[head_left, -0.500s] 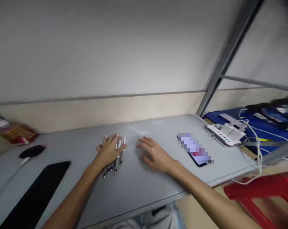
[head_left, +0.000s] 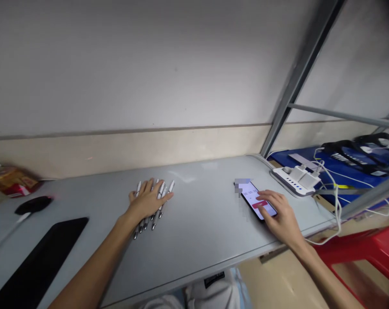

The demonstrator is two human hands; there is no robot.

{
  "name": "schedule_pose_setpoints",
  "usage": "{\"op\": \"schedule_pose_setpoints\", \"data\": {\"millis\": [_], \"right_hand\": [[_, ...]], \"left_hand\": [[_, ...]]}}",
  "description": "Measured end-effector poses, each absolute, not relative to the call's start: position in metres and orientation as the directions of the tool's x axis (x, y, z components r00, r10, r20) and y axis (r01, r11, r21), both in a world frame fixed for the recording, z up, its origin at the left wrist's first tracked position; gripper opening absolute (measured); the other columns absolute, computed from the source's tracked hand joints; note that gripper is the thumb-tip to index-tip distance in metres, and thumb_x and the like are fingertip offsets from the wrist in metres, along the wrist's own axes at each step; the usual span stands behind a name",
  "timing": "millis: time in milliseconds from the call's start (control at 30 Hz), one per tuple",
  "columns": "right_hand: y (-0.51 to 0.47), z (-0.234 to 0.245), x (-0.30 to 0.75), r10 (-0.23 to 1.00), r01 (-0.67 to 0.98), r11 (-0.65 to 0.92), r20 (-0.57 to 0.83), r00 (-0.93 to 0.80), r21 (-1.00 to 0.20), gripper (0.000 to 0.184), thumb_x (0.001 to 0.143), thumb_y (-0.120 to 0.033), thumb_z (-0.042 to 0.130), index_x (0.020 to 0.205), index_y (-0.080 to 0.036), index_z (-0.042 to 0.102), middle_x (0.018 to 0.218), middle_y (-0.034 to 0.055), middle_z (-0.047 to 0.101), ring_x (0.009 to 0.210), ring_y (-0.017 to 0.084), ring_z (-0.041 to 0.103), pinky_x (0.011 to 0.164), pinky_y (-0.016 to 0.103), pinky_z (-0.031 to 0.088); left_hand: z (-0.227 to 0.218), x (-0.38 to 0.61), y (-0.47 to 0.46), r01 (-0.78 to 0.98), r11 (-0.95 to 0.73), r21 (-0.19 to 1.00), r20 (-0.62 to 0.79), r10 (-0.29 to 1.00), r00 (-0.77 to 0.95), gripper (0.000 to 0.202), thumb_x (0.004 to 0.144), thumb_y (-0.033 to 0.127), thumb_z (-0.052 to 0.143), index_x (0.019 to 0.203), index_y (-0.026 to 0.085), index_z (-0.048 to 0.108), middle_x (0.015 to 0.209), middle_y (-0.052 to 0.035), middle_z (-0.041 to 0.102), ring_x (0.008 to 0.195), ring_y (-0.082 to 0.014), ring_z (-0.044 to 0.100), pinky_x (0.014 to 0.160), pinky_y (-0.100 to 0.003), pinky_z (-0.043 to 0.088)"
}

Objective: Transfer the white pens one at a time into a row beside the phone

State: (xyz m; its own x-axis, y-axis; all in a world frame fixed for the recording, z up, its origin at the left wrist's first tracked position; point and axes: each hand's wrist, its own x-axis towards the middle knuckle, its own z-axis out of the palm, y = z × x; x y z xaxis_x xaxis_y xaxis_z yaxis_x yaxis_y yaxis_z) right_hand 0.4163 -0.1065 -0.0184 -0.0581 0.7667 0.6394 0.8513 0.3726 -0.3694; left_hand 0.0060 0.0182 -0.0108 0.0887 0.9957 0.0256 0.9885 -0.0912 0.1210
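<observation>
Several white and grey pens (head_left: 156, 215) lie side by side on the grey desk. Across them rests my left hand (head_left: 146, 201), fingers spread and flat, covering their middles while the tips and caps show. To the right, a phone (head_left: 246, 188) lies face up with a lit screen showing digits and a red button. My right hand (head_left: 280, 214) is over the phone's lower right part, thumb and fingers apart and holding nothing. A fingertip is at the red button; whether it touches the glass I cannot tell.
A black mat (head_left: 43, 262) and a black round pad (head_left: 33, 205) with a white cable lie left, near a packet (head_left: 16, 182). At right are a power strip (head_left: 293, 182) with plugs, a metal frame post (head_left: 300, 81) and a red stool (head_left: 371, 244).
My right hand has moved right, from bare desk to the phone. My left hand stays on the pens, its fingers a little more spread. The view has shifted slightly.
</observation>
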Motion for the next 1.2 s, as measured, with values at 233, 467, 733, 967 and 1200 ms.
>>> {"op": "schedule_pose_setpoints", "data": {"millis": [233,467,733,967,1200], "right_hand": [[-0.054,0.006,0.282,0.697,0.61,0.713,0.445,-0.563,-0.345,0.044,0.083,-0.012,0.051,0.125,-0.02,0.053,0.13,0.0071,0.056,0.126,0.022,0.041,0.106,0.04,0.034],[0.009,-0.005,0.193,0.588,0.572,0.806,0.311,-0.747,-0.149,0.035,0.092,-0.014,0.043,0.125,-0.02,0.054,0.125,0.0102,0.057,0.123,0.023,0.041,0.097,0.041,0.038],[0.01,0.001,0.247,0.621,0.627,0.771,0.341,-0.706,-0.106,0.025,0.097,-0.029,0.04,0.104,-0.02,0.063,0.102,0.0098,0.058,0.099,0.021,0.048,0.087,0.035,0.039],[0.004,0.004,0.28,0.754,0.719,0.646,0.362,-0.548,-0.257,0.029,0.099,-0.029,0.033,0.116,-0.021,0.055,0.102,0.0087,0.056,0.08,0.016,0.055,0.075,0.027,0.042],[0.012,0.0,0.286,0.844,0.694,0.536,0.296,-0.447,-0.481,0.021,0.095,-0.027,0.04,0.108,-0.018,0.054,0.079,0.0032,0.062,0.067,0.014,0.053,0.065,0.024,0.037]], "left_hand": [[-0.011,-0.01,0.011,0.988,-0.075,0.131,0.03,0.997,0.072,0.067,0.087,0.066,0.018,0.143,0.032,0.034,0.153,-0.0101,0.026,0.14,-0.0348,0.021,0.103,-0.063,0.022],[-0.012,-0.016,-0.001,0.98,-0.113,0.162,0.082,0.991,0.101,0.061,0.09,0.058,0.028,0.142,0.027,0.036,0.153,-0.0087,0.027,0.141,-0.0315,0.023,0.106,-0.059,0.023],[-0.016,-0.014,-0.011,0.929,-0.265,0.258,0.16,0.96,0.23,0.055,0.09,0.054,0.034,0.137,0.026,0.041,0.153,-0.0067,0.028,0.141,-0.0256,0.023,0.111,-0.048,0.024],[0.012,0.041,0.017,0.916,-0.21,0.342,0.409,0.911,0.056,0.034,0.089,0.044,0.045,0.116,0.026,0.054,0.135,-0.008,0.051,0.126,-0.0267,0.044,0.104,-0.051,0.028],[0.024,0.107,0.041,0.674,-0.634,0.379,0.53,0.746,0.403,0.024,0.095,0.028,0.036,0.095,0.019,0.058,0.096,-0.0041,0.065,0.095,-0.0176,0.056,0.087,-0.033,0.04]]}}
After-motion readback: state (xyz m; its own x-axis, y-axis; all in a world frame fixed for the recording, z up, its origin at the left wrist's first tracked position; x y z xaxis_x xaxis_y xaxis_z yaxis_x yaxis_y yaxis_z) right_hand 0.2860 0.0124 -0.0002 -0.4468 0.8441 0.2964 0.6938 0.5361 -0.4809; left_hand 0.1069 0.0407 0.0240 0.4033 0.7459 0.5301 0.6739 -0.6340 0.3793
